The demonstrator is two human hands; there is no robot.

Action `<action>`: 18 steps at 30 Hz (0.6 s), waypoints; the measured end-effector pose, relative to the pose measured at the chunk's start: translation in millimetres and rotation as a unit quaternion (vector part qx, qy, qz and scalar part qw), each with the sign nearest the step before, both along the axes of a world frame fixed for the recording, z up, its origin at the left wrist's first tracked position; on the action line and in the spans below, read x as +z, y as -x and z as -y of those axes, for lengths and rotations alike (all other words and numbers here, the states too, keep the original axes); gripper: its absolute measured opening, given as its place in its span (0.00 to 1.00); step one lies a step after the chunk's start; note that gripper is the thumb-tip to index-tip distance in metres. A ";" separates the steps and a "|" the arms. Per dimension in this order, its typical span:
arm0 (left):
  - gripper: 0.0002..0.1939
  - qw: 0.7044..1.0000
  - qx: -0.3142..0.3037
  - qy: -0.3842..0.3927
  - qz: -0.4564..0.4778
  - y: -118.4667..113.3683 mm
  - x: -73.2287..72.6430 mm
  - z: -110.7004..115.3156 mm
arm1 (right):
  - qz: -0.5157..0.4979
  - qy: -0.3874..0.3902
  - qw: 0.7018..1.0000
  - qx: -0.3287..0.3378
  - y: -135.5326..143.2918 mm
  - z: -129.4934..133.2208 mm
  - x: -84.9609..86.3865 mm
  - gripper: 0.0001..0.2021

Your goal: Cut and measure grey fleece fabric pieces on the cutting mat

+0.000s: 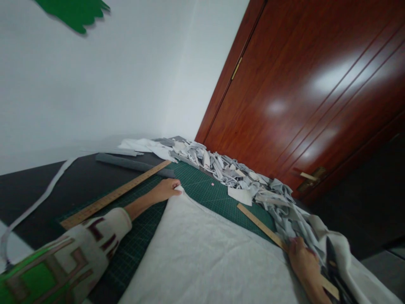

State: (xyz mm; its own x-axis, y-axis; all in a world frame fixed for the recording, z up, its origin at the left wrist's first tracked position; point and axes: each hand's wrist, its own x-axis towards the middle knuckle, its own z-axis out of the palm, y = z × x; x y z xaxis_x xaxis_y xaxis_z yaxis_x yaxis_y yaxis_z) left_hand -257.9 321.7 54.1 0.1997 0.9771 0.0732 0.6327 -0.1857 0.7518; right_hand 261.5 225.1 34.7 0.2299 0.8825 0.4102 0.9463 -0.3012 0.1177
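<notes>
A wide piece of off-white fabric (215, 253) spreads from the near side of the frame up to both hands. Its far left corner is pinched in my left hand (166, 189), whose fingers are closed. My right hand (303, 261) is closed at the far right end of the fabric's edge, over a narrow wooden ruler (259, 223); its fingertips are partly hidden. The fabric's far edge runs between my two hands. Beneath lies a green cutting mat (199, 181) with grid lines. Right of my right hand are dark scissors (332, 261), partly out of frame.
A long wooden ruler (117, 193) crosses the mat's left part, near a rolled grey fabric strip (126, 162). Fabric scraps (221, 164) heap along the far right edge, below a wooden door (284, 84). A pale strip (47, 190) hangs at left. A white wall (110, 84) stands behind.
</notes>
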 end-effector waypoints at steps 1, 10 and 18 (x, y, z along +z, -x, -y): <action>0.12 1.000 -0.001 -0.006 -0.012 -0.5 0.4 1.5 | 0.012 -0.012 1.000 -0.007 2.0 1.7 0.8 0.20; 0.13 0.998 0.010 -0.038 -0.045 -4.2 3.3 7.0 | -0.159 -0.068 0.984 0.040 20.3 1.3 51.7 0.14; 0.13 1.000 0.017 -0.016 0.005 0.5 -2.8 3.8 | -0.288 0.068 0.908 0.297 148.8 13.3 54.2 0.21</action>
State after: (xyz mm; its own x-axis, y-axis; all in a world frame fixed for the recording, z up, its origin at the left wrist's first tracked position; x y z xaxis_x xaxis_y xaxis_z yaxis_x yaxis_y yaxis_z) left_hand -258.3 317.9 51.3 0.1661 0.9803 0.1065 0.6312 -0.1887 0.7523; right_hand 112.6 211.8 88.9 -0.1618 0.9545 0.2506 0.8530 0.2629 -0.4508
